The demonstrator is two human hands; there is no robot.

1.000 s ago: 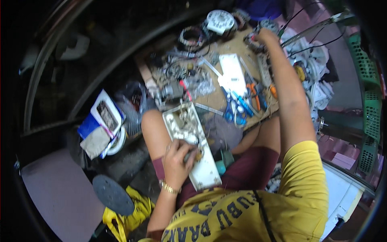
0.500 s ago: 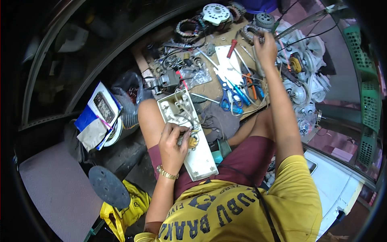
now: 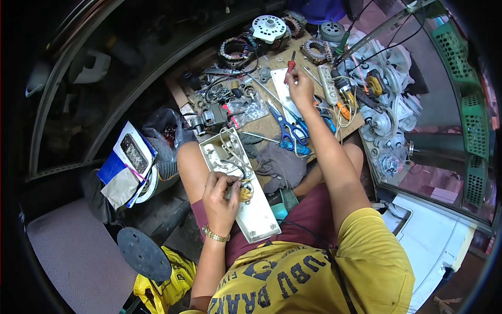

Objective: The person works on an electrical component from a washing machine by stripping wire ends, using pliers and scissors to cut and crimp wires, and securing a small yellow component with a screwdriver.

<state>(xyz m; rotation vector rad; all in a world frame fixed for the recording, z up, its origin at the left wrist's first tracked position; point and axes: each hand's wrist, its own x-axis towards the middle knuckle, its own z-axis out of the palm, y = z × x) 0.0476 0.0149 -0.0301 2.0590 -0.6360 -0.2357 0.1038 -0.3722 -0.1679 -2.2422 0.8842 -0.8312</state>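
Across my lap lies a long white plastic housing (image 3: 261, 215), tilted, with wires and a round yellowish part (image 3: 244, 193) inside. My left hand (image 3: 218, 201) is over its middle, fingertips pinched on a thin yellow wire (image 3: 246, 180) beside the round part. My right hand (image 3: 301, 93) reaches over the workbench. Its fingers close at the lower end of a red-handled tool (image 3: 291, 66) with a short dark shaft, by a white flat panel (image 3: 280, 86). The fingers partly hide that handle.
Blue scissors (image 3: 291, 131), a grey cloth (image 3: 282, 165), a power strip (image 3: 328, 85) and a drill (image 3: 375, 83) are on the bench (image 3: 256, 123). Wire-wound rings (image 3: 235, 49) lie at the back. White gear assemblies (image 3: 400, 104) crowd the right; a motor (image 3: 212, 118) sits left.
My right hand has moved left and nearer, from the ring at the back right to the red-handled tool. My left hand stays at the housing. The whole view has shifted slightly.
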